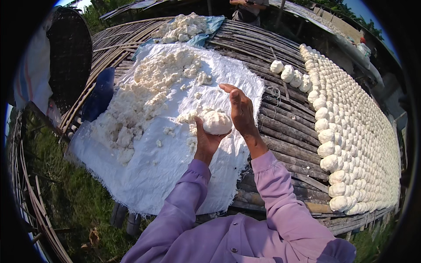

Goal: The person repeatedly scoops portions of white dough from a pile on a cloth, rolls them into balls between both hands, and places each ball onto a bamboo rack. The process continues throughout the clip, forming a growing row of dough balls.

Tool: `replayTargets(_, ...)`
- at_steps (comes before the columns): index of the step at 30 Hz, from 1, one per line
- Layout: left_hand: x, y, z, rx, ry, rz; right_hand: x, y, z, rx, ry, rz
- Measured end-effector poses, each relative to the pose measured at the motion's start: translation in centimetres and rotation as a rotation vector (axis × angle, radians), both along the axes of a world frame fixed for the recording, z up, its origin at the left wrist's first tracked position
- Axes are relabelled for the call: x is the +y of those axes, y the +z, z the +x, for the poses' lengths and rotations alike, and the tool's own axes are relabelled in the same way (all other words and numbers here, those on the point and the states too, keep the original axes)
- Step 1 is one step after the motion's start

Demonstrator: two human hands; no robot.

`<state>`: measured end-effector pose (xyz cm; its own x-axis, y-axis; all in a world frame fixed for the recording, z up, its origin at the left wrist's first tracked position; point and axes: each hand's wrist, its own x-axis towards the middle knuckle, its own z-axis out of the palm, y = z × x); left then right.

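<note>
A rounded ball of white dough-like mash (217, 122) rests in my left hand (206, 139), its thumb up along the near left side and the fingers hidden underneath. Just right of the ball, my right hand (242, 111) is raised with its fingers stretched out, apart from the ball as far as I can see. Below both hands lies a white woven sheet (149, 184) with frayed edges. Crumbly white mash (153, 83) is heaped over its left and far parts, with loose crumbs near my left hand.
The sheet lies on a bamboo-slat platform (289, 122). Rows of many white balls (359, 144) cover its right side, with several balls (291, 76) set apart. More mash (184, 27) sits on blue cloth at the back. A dark blue container (99, 94) stands left. A person (249, 9) stands beyond.
</note>
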<state>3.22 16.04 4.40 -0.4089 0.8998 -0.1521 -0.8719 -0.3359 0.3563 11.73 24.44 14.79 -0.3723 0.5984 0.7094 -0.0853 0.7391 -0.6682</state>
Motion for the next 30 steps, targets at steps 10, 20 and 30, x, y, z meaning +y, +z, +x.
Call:
replayTargets(10,1.2,-0.2,-1.0,0.077,0.016,0.089,2.7,-2.9,-1.1,-0.166,0.111,-0.13)
replayTargets(20,3.8,0.0,-1.2,0.209,-0.113,0.128,5.2,-3.0,-2.3,-0.7,-0.03,-0.217)
replayTargets(30,9.3,0.5,-3.6,-0.048,0.117,-0.155,8.7,-0.7,-2.2,-0.14,0.101,-0.178)
